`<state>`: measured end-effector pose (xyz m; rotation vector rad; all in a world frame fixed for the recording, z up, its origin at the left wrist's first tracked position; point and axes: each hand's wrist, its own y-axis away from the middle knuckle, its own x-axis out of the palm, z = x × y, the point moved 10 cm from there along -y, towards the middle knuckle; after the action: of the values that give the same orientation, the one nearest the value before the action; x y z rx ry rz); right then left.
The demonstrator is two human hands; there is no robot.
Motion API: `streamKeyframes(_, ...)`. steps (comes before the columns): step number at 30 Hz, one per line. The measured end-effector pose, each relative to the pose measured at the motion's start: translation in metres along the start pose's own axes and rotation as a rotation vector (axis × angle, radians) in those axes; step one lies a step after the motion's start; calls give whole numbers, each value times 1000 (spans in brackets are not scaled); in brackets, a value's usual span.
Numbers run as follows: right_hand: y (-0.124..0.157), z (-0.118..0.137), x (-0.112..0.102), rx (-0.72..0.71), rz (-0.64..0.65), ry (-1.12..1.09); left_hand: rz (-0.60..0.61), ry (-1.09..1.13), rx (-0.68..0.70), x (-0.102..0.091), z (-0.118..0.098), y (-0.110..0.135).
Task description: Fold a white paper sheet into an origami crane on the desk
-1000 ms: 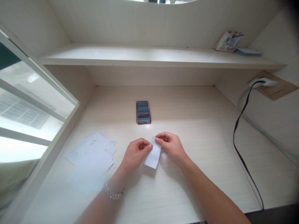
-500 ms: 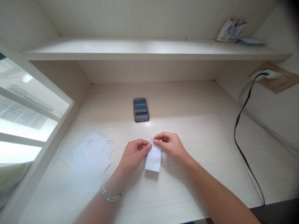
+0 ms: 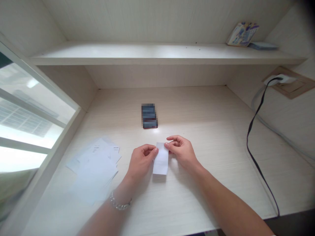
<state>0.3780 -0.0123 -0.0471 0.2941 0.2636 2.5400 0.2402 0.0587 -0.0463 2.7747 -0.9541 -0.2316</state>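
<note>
the left hand (image 3: 142, 159) and right hand (image 3: 181, 151) each pinch an upper corner of a small white paper slip (image 3: 160, 158) low over the desk (image 3: 209, 137), fingers closed on it; light, limp, easily creased, it looks best held by its edges.
</note>
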Motion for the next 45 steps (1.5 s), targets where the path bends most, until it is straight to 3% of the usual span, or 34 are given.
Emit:
streamKeyframes(5, 2, 1, -2, 2, -37, -2, -18, -5, 0, -1, -1, -1)
streamKeyframes(10, 6, -17, 20, 147, 157, 12, -110, -14, 35, -13, -4, 0)
streamKeyframes(14, 6, -20, 23, 136, 172, 50, -124, 13, 29, -16, -2, -2)
streamKeyframes(20, 1, -17, 14, 114, 136, 18, 30, 123, -79, 1, 5, -2)
streamKeyframes(24, -2, -13, 10, 80, 119, 14, 155, 72, -120, 12, 5, 1)
streamKeyframes(33, 6, -18, 19, 125, 179, 116, 100, 13, -128, 6, 11, -1)
streamKeyframes(45, 3, -16, 16, 94, 160, 153, 183, 79, -170, 13, 15, 2)
